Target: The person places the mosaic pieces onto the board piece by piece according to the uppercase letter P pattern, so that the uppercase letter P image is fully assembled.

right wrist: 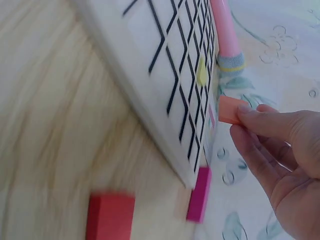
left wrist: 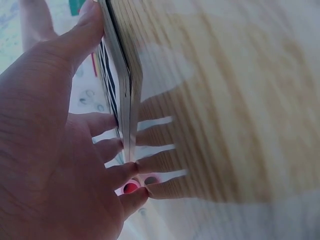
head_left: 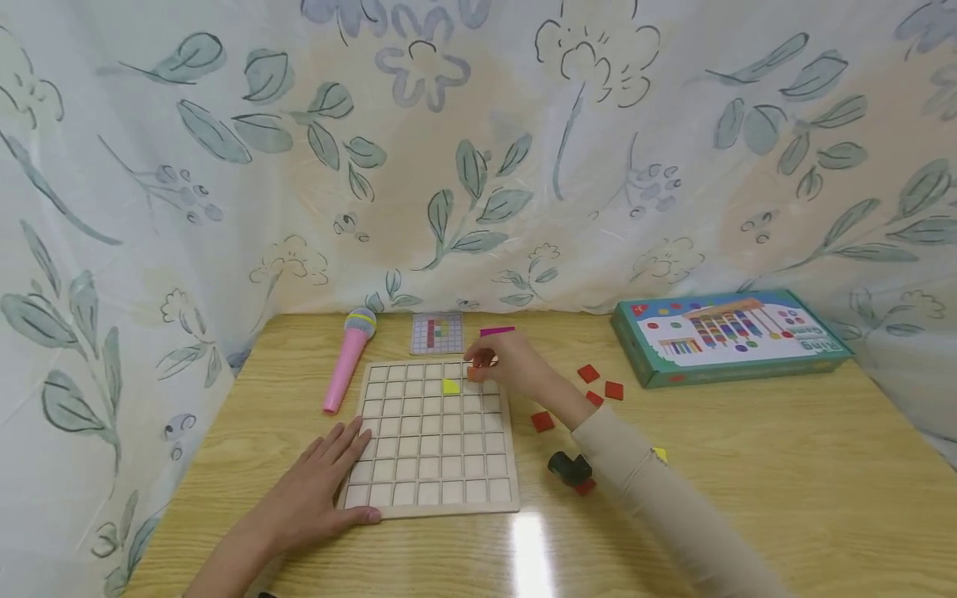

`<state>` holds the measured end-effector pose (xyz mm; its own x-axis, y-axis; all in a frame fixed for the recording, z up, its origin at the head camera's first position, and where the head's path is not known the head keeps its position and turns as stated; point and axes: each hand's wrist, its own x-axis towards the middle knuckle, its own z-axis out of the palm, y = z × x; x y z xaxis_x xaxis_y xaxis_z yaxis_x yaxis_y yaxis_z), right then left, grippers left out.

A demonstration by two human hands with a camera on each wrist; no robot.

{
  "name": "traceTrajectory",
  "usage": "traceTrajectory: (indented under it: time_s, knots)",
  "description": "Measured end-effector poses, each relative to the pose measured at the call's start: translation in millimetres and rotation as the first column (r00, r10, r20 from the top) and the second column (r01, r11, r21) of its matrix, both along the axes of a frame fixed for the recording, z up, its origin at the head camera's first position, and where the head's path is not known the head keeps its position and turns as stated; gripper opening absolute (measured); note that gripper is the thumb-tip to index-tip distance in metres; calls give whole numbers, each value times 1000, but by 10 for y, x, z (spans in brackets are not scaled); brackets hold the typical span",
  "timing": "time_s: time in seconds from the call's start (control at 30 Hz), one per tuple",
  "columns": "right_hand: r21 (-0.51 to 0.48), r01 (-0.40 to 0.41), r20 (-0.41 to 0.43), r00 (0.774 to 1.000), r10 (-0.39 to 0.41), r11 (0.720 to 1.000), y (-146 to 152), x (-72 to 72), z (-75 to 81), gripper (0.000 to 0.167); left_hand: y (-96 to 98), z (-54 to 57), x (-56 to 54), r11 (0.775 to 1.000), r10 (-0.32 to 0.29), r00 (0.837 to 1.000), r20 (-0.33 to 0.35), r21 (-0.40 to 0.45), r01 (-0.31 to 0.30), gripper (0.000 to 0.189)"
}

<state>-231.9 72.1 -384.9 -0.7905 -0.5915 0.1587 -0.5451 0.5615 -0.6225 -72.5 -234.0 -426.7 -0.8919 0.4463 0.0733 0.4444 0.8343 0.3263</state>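
A wooden grid board lies flat on the table, with one yellow tile set in a square of its upper part. My right hand pinches an orange tile between thumb and fingertips, just over the board's far right squares. Along the board's left edge rests my left hand, fingers straight and spread, thumb at the near left corner. In the left wrist view those fingers touch the board's side and the table.
A pink toy microphone lies left of the board. Behind it are a patterned card and a magenta piece. Several red tiles and a black object lie to the right. A green game box stands back right.
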Motion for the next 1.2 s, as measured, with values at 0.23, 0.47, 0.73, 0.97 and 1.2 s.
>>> traceTrajectory:
  time_s: [0.23, 0.47, 0.73, 0.97, 1.2]
  knots:
    - [-50, -48, 57, 997, 51, 998, -268, -26, -75, 22, 4, -1, 1, 1000, 3, 1000, 3, 2, -3, 100]
    - [-100, -84, 66, 994, 91, 991, -427, -74, -108, 20, 15, 5, -1, 1000, 9, 1000, 11, -1, -9, 100]
    - [-77, -70, 154, 985, 81, 995, -544, -104, -209, 15, 10, 6, -8, 1000, 16, 1000, 21, -11, -16, 101]
    - [10, -28, 110, 994, 27, 1000, -584, -103, -258, 12, 11, 10, -17, 1000, 13, 1000, 22, -5, -12, 100]
    - [31, -49, 117, 992, 45, 998, -539, -108, -210, 14, 4, 12, -12, 1000, 22, 999, 30, -18, -21, 102]
